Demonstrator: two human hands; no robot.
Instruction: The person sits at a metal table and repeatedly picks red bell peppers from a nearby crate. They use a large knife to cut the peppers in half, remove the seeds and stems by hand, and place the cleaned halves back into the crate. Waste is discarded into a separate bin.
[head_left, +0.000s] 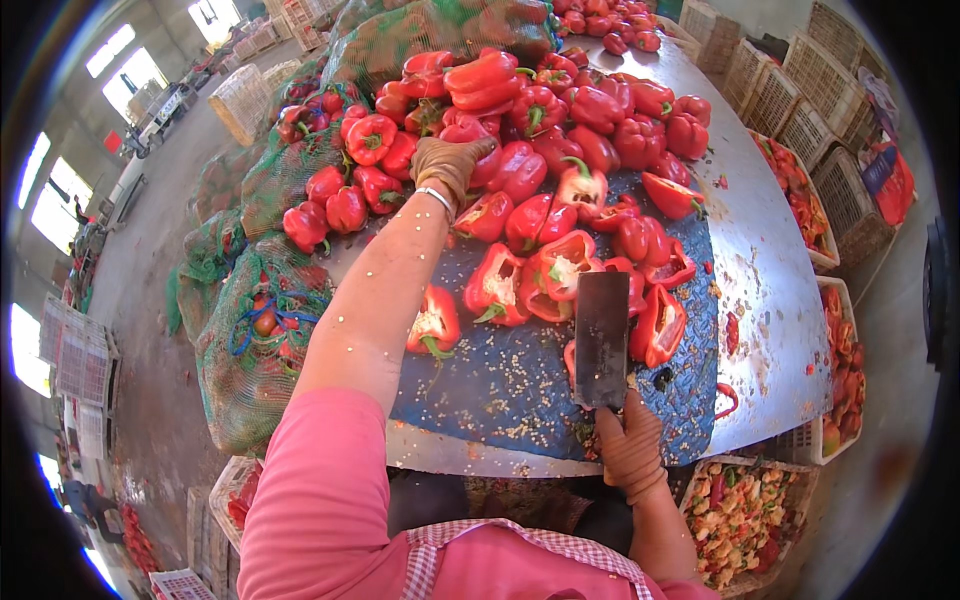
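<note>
My left hand (450, 169), in a brown glove, reaches out to the heap of whole red bell peppers (596, 109). Its fingers lie on a pepper there, partly hidden, so a firm grip cannot be made out. My right hand (631, 446), gloved too, holds a cleaver (602, 337) by its handle, the broad dark blade pointing away from me over the blue cutting surface (487, 397). Beyond and beside the blade lie halved red peppers (495, 285) with pale cores and seeds showing. One cut half with a green stem (436, 322) lies beside my left forearm. Loose seeds are scattered over the blue surface.
Green mesh sacks of peppers (255, 352) line the table's left side, and another (442, 45) lies at the back. The metal table (772, 337) extends right. Crates of cut red peppers (846, 375) stand beside it; a crate of cores and scraps (742, 517) is near my right elbow.
</note>
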